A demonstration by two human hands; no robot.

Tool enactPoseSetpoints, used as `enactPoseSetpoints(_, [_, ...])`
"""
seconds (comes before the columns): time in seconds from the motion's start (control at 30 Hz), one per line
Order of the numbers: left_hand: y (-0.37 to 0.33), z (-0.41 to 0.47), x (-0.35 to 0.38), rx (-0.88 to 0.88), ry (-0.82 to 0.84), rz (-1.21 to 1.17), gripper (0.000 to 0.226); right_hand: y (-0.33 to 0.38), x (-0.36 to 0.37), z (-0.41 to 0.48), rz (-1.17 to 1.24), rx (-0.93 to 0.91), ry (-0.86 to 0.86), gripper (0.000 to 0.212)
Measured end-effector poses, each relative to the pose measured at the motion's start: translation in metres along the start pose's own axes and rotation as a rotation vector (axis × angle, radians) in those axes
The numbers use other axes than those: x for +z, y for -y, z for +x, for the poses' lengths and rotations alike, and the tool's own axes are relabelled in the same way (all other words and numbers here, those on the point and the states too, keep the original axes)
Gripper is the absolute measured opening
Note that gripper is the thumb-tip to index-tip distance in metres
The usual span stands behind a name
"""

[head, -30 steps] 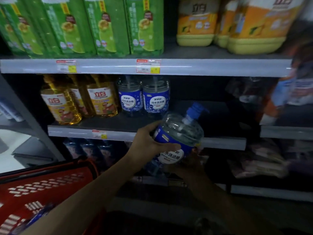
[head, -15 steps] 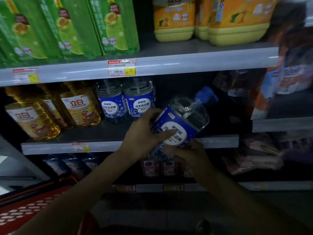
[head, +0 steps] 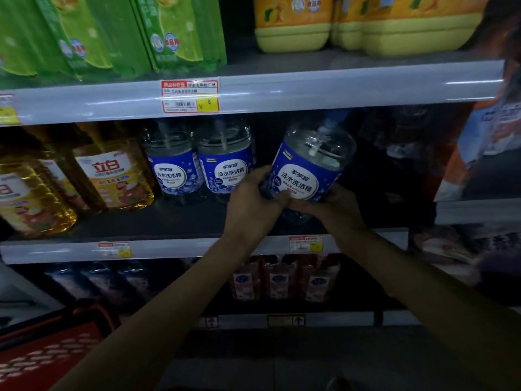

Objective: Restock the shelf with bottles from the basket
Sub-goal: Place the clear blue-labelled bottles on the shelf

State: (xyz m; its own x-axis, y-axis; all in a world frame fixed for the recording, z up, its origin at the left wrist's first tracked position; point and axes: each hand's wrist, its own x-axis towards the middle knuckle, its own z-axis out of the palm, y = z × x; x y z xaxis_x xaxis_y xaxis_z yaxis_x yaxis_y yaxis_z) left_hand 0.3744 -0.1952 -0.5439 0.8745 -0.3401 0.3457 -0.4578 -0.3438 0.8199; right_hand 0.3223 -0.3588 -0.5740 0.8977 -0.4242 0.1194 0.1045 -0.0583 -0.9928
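Both hands hold a clear bottle with a blue label (head: 306, 165), tilted to the right, inside the opening of the middle shelf (head: 174, 221). My left hand (head: 253, 198) grips its lower left side and my right hand (head: 335, 204) cups it from below. Its blue cap reaches up under the shelf above. To its left stand two matching blue-label bottles (head: 197, 162) upright at the back. A corner of the red basket (head: 42, 356) shows at the bottom left.
Yellow oil-coloured bottles (head: 110, 167) fill the left of the middle shelf. Green packs (head: 118, 32) and yellow jugs (head: 366, 26) sit on the upper shelf. Red-labelled bottles (head: 282, 277) stand on the shelf below. Dark room lies right of the held bottle.
The bottle has risen from in front of the shelf edge into the middle shelf opening, more upright than before. Both hands moved up and forward with it. The view has drawn closer.
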Motion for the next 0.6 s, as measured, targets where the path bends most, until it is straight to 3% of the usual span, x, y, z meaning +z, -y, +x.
enactPoseSetpoints(0.2, [0.028, 0.023, 0.035, -0.087, 0.025, -0.277, 0.061, -0.016, -0.005, 0.048, -0.115, -0.109, -0.078, 0.068])
enactPoseSetpoints(0.33, [0.039, 0.041, 0.06, -0.142, -0.04, -0.414, 0.062, -0.031, -0.004, 0.083, -0.175, -0.137, -0.115, 0.078])
enactPoseSetpoints(0.43, [0.05, 0.055, 0.073, -0.191, -0.074, -0.468, 0.068, -0.043, 0.001, 0.107, -0.19, -0.145, -0.132, 0.084])
enactPoseSetpoints(0.6, [0.065, 0.08, 0.086, -0.232, -0.087, -0.51, 0.078, -0.052, 0.009, 0.14, -0.21, -0.136, -0.129, 0.074])
